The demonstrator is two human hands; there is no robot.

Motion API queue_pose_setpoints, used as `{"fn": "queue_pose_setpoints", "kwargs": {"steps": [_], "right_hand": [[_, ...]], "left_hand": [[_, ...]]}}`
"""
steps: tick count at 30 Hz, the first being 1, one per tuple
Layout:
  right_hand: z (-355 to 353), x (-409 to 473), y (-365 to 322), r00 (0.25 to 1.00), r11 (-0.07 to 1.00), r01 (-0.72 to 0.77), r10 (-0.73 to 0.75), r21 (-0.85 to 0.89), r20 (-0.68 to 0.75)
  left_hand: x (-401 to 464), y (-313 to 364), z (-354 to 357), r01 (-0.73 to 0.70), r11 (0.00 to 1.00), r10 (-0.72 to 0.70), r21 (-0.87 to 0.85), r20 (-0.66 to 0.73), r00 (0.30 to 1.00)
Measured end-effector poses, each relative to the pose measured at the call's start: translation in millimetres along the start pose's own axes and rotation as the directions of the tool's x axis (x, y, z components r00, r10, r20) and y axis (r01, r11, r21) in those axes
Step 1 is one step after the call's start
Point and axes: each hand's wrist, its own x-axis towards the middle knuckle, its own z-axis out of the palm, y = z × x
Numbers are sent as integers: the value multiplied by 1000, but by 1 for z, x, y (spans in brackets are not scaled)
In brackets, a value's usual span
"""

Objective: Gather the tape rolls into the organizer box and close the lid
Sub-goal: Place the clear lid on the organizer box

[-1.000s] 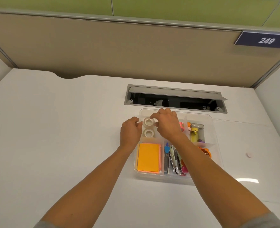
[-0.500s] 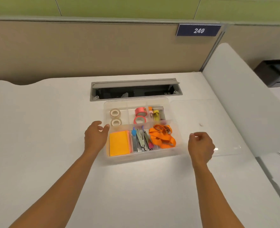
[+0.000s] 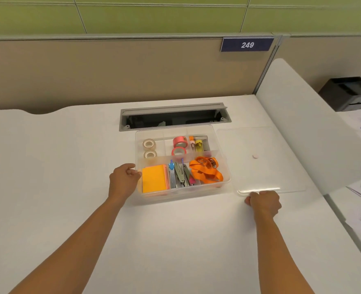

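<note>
The clear organizer box [image 3: 223,164] sits uncovered on the white counter [image 3: 48,166], just in front of the grey cable hatch [image 3: 175,115] at the counter's far edge. In its far-left compartment lie two clear tape rolls [image 3: 149,148], one behind the other; the middle far compartment holds two pink tape rolls [image 3: 179,146]. Orange sticky notes [image 3: 154,181], staplers [image 3: 180,175] and an orange lanyard [image 3: 205,172] fill the near compartments. The clear lid [image 3: 260,160] lies flat on the counter just to the right of the box, its near edge catching the light. The left hand [image 3: 123,180] rests against the box's left wall near the front corner, its grip loosely curled, fingers touching the rim without enclosing anything. The right hand [image 3: 264,201] sits at the lid's near edge, its grip curled almost closed with the fingertips at that edge; whether they have actually pinched the lid cannot be told. The tape rolls lie well apart from both hands.
</note>
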Motion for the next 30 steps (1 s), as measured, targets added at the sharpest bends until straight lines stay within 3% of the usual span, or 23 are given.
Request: {"fn": "queue_pose_setpoints", "kwargs": {"steps": [9, 14, 17, 20, 25, 28, 30], "right_hand": [[4, -5, -1, 978, 951, -194, 207, 241, -32], [-2, -10, -2, 969, 907, -244, 245, 343, 42], [-5, -3, -1, 950, 781, -313, 260, 540, 175], [-12, 2, 0, 942, 638, -331, 179, 695, 285], [-19, 5, -12, 967, 602, -195, -16, 774, 256], [-20, 3, -25, 986, 678, -46, -87, 734, 142], [-19, 1, -32, 982, 758, 143, -187, 636, 1]], "left_hand": [[4, 0, 0, -30, 999, 30, 11, 4, 1000], [4, 0, -2, -35, 999, 35, 22, 11, 999], [5, 2, -3, -33, 999, 32, 32, 31, 999], [6, 2, -5, -27, 999, 25, 42, 50, 998], [7, 3, -6, -24, 999, 22, 45, 57, 998], [10, 3, -10, -5, 1000, 5, -1, 89, 996], [13, 4, -15, 5, 999, -2, -35, 78, 997]]}}
